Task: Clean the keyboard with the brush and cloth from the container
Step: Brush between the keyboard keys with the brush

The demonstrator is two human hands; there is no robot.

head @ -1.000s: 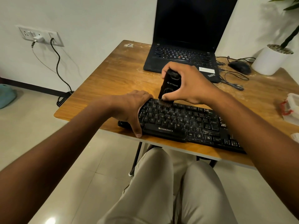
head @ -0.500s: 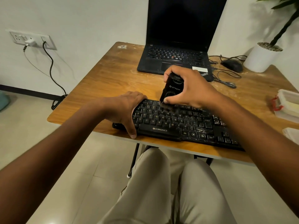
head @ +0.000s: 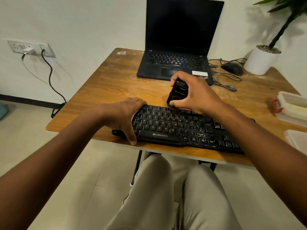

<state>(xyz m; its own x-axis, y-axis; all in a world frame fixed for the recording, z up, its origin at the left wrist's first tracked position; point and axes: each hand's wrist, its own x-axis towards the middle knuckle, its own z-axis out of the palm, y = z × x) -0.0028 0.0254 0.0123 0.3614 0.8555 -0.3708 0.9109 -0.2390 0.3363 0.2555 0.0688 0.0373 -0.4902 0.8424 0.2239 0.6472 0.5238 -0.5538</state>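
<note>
A black block-shaped brush (head: 178,94) is gripped by the right hand (head: 194,93) at the far edge of the black plastic keyboard (head: 179,128), lying along the wooden table's (head: 108,83) near edge. The keyboard's left end is clasped by the left hand (head: 126,117).

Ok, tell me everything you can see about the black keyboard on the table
The keyboard is black, looks plastic, full-size, with pale worn key legends and ZEBRONICS printed on its front lip. It lies flat along the wooden table's near edge. The left hand holds its left end, thumb on the front lip; the right hand holds a black brush at its top row.
</note>
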